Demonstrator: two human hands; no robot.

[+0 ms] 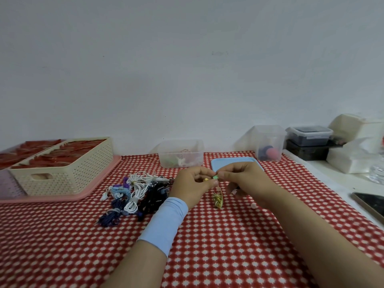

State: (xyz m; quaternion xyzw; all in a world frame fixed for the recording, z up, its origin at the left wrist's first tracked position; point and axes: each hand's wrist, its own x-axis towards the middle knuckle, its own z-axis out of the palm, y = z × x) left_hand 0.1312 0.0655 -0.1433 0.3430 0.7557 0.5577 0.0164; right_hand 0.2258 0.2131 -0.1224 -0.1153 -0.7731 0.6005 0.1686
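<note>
My left hand and my right hand meet above the red checked tablecloth. Between their fingertips they pinch a small green piece, with a yellow bit just left of it. A thin yellowish cord bundle hangs down from the piece onto the cloth. A light blue band wraps my left wrist. To the left lies a pile of coiled earphone cables, white, blue and black.
A cream perforated basket of red items sits on a pink tray at left. Clear tubs and a blue lid stand behind my hands. A phone and boxes are at right.
</note>
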